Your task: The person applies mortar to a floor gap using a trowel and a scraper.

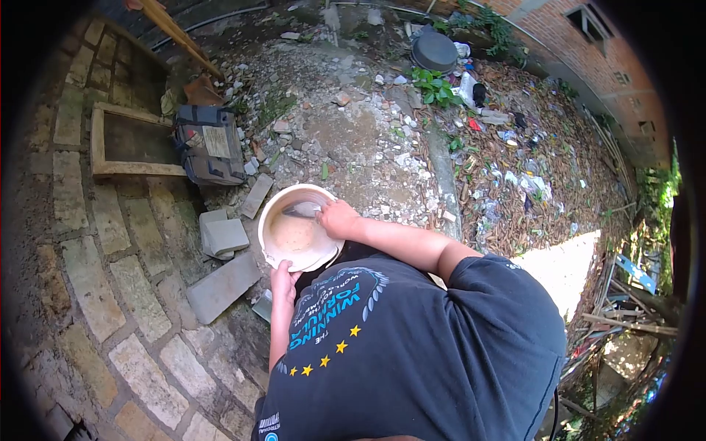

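A pale round bucket is tilted in front of my body, with a light, powdery or pasty material inside it. My left hand grips the near rim of the bucket, its fingers at the edge. At the far right side of the opening, my right hand is closed on the handle of a metal trowel, whose blade lies against the inner wall. The handle itself is mostly hidden by the fingers.
Grey blocks and a slab lie left of the bucket. Beyond them are a bag and a wooden frame. A brick wall runs along the left. Rubble and litter cover the ground; a dark basin sits far off.
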The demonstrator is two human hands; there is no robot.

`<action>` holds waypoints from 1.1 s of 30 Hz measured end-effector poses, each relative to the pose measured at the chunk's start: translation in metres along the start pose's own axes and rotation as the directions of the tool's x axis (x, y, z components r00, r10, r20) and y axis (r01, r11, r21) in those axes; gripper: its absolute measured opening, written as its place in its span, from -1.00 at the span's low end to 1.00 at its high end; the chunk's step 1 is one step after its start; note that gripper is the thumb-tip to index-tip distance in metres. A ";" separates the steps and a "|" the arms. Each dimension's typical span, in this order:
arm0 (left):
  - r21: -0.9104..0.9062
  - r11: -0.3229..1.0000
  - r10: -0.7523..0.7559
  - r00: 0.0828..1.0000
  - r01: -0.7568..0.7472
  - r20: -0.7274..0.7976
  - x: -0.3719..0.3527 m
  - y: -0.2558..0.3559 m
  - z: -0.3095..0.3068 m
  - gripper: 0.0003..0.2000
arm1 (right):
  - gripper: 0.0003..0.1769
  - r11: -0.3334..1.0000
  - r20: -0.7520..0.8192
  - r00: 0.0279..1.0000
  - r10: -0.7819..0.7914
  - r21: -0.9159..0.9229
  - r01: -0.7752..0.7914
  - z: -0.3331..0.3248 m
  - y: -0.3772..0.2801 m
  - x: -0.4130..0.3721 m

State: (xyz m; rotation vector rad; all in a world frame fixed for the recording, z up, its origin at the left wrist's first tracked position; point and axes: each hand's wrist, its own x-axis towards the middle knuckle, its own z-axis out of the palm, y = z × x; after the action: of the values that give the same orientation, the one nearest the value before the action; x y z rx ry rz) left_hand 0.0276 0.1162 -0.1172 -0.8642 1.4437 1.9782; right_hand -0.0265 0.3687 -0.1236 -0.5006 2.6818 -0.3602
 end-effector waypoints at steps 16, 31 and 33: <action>0.106 0.992 -0.095 0.972 0.074 0.213 -0.010 -0.003 -0.099 -0.42 | -0.77 0.963 -0.078 0.966 0.247 0.129 -0.236 -0.002 -0.109 -0.054; 0.147 0.982 -0.163 0.918 0.117 0.361 0.002 0.017 -0.078 -0.47 | -0.64 0.883 -0.080 0.896 0.436 0.230 -0.409 -0.006 -0.118 -0.096; 0.211 0.971 -0.177 0.930 0.112 0.322 0.004 0.021 -0.068 -0.47 | -0.69 0.875 -0.098 0.887 0.452 0.244 -0.419 -0.007 -0.111 -0.100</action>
State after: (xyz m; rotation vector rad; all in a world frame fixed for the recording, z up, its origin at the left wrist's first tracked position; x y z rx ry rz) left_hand 0.0221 0.0459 -0.1226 -0.5004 1.2996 1.7433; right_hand 0.0892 0.3085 -0.0497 0.2121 2.7503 -0.5639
